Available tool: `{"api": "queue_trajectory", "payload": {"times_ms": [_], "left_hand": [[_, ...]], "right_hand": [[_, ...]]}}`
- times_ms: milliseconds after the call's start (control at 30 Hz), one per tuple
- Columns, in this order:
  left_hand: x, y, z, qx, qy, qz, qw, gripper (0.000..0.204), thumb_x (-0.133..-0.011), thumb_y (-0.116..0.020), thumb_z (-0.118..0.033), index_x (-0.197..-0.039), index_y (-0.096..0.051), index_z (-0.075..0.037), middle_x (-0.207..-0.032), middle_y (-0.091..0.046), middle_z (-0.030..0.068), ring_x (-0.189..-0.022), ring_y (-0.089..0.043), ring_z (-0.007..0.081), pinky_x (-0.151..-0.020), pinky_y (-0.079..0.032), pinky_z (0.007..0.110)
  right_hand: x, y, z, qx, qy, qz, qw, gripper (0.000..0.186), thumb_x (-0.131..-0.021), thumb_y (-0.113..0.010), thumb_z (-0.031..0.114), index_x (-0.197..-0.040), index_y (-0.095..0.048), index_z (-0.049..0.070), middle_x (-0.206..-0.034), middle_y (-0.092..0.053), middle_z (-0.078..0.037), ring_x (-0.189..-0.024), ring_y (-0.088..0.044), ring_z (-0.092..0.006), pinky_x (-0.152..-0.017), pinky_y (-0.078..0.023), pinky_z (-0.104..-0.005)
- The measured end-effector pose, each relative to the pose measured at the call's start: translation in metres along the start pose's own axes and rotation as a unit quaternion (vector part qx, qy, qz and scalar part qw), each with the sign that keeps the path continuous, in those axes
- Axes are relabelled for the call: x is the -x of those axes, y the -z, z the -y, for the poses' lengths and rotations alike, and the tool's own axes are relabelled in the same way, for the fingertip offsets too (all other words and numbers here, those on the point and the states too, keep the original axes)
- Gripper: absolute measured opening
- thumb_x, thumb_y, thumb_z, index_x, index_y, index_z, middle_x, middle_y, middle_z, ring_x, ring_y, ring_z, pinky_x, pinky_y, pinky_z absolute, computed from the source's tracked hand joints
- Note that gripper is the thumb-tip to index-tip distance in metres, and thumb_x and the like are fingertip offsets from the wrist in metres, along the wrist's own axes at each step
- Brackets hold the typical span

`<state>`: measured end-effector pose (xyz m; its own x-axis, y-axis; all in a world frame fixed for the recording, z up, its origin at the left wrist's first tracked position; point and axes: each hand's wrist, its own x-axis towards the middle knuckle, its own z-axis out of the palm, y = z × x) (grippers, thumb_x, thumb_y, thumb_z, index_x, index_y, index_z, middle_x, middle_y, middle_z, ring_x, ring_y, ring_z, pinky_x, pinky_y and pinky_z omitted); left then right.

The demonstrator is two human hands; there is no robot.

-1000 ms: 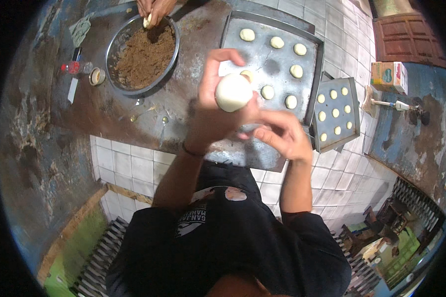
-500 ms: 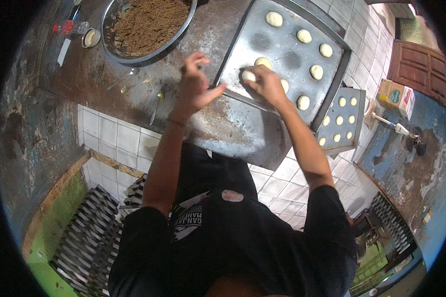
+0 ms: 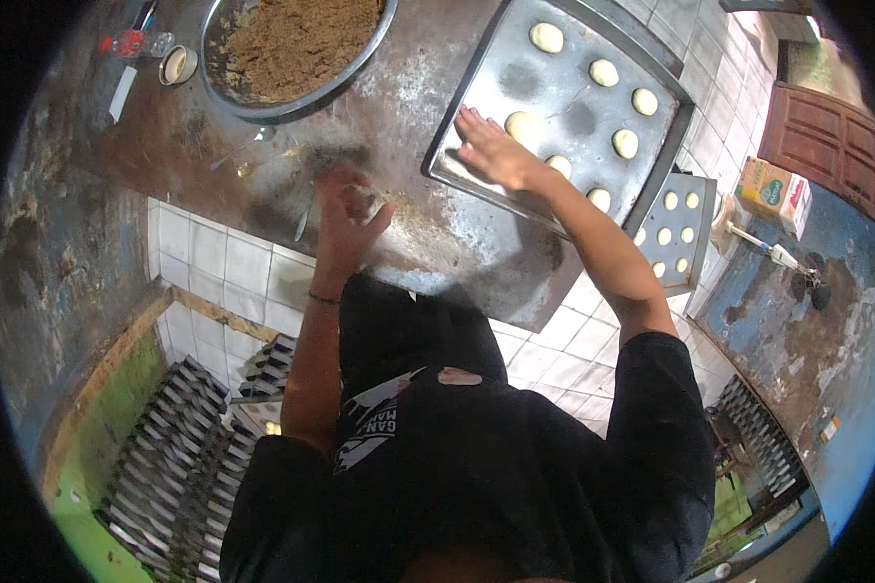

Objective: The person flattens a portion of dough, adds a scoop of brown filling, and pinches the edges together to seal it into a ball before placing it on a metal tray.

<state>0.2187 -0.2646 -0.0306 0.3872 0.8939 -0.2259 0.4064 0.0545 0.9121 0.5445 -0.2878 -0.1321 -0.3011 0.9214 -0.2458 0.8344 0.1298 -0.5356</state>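
My right hand [image 3: 496, 153] lies palm down over the near left part of a metal baking tray [image 3: 501, 58], its fingers stretched out. Whatever is under the palm is hidden. Several pale round dough balls [image 3: 604, 73] sit spaced apart on the tray, one dough ball [image 3: 525, 128] right beside my fingers. Over the worktop [image 3: 437, 233], left of the tray, my left hand [image 3: 348, 212] is held with thumb and fingers apart and nothing in it; it is slightly blurred. A spoon [image 3: 303, 222] lies partly hidden next to that hand.
A large metal bowl [image 3: 262, 115] of brown crumbly filling [image 3: 301, 44] stands at the far left, with a small round container [image 3: 177, 66] and a plastic bottle [image 3: 156, 45] beside it. Right of the worktop are a second tray of dough balls [image 3: 664, 235] and a carton [image 3: 773, 194].
My right hand held a dough ball above the tray; now it lies flat there and the ball is out of sight. My left hand has drawn back toward me and left.
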Motion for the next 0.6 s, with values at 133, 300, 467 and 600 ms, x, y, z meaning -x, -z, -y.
{"api": "queue_trajectory", "payload": {"times_ms": [133, 300, 467, 600], "left_hand": [[-0.015, -0.013, -0.023, 0.081, -0.04, -0.016, 0.996, 0.058, -0.087, -0.076, 0.004, -0.132, -0.04, -0.006, -0.116, -0.055, 0.0059, -0.09, -0.057, 0.0103, -0.081, -0.05, 0.024], [-0.043, -0.025, -0.02, 0.203, -0.097, 0.053, 0.973, 0.056, -0.093, -0.073, 0.002, -0.14, -0.042, -0.006, -0.124, -0.059, 0.0117, -0.105, -0.064, 0.0172, -0.09, -0.056, 0.032], [-0.063, -0.049, -0.044, 0.186, 0.028, 0.082, 0.979, 0.037, -0.109, -0.059, -0.029, -0.134, -0.059, -0.003, -0.131, -0.066, 0.0129, -0.119, -0.063, 0.0211, -0.104, -0.05, 0.035], [-0.073, -0.052, -0.083, 0.193, 0.041, 0.084, 0.977, 0.047, -0.113, -0.045, -0.042, -0.116, -0.067, 0.0, -0.105, -0.074, 0.0172, -0.1, -0.07, 0.0248, -0.088, -0.054, 0.04]], "right_hand": [[0.015, 0.071, -0.001, 0.064, -0.027, -0.086, 0.994, 0.044, -0.099, -0.063, 0.022, -0.141, -0.059, 0.007, -0.144, -0.058, -0.015, -0.131, -0.058, -0.0359, -0.108, -0.052, -0.044], [0.026, 0.083, -0.018, 0.181, -0.126, 0.05, 0.974, 0.034, -0.09, -0.065, 0.011, -0.122, -0.069, 0.006, -0.12, -0.072, -0.013, -0.103, -0.072, -0.0353, -0.088, -0.06, -0.0454], [0.039, 0.106, -0.004, -0.276, -0.206, 0.028, 0.938, 0.025, -0.086, -0.081, 0.02, -0.105, -0.079, 0.004, -0.087, -0.078, -0.01, -0.081, -0.072, -0.0189, -0.079, -0.057, -0.0361], [0.024, 0.13, 0.133, -0.402, -0.197, -0.114, 0.887, 0.022, -0.088, -0.084, 0.012, -0.103, -0.075, -0.002, -0.092, -0.075, -0.003, -0.086, -0.067, -0.0099, -0.081, -0.055, -0.0299]]}}
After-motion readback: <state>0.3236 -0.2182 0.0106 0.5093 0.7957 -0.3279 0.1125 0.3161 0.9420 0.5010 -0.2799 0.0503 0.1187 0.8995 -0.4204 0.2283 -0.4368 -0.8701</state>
